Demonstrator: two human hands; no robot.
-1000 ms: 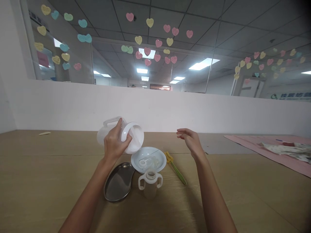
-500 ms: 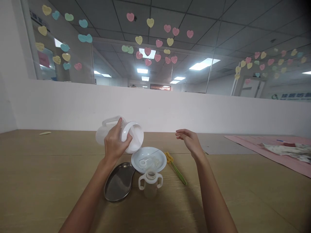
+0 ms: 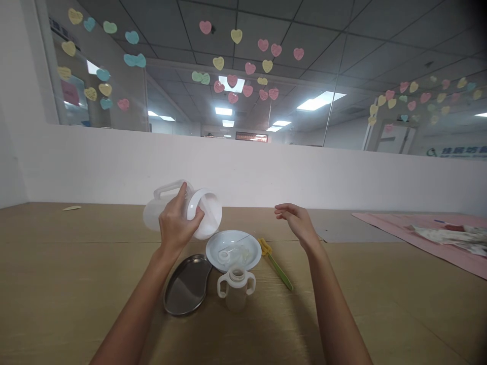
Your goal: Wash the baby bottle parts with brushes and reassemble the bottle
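Observation:
My left hand [image 3: 175, 223] grips a translucent plastic pitcher [image 3: 153, 215] with a white rim, tipped on its side. Its mouth faces right, just above the back left of a pale bowl [image 3: 211, 253]. Clear bottle parts [image 3: 236, 253] lie in the bowl. In front of it a two-handled baby bottle [image 3: 236, 294] stands upright with its top uncovered. My right hand [image 3: 297, 220] hovers over the table with fingers extended and nothing in it. Nearest to it is a sponge bottle brush [image 3: 280, 272] with a yellow head and green handle, lying right of the bowl.
A metal kidney tray [image 3: 186, 286] sits left of the baby bottle. On the far right, a pink cloth [image 3: 384, 228] bears a whitish bundle [image 3: 445, 235] and a pen. Behind the table [image 3: 87, 284] rises a white wall [image 3: 247, 172] topped by glass.
My left hand has drawn the pitcher slightly to the left, still tilted. My right hand has stayed nearly in place.

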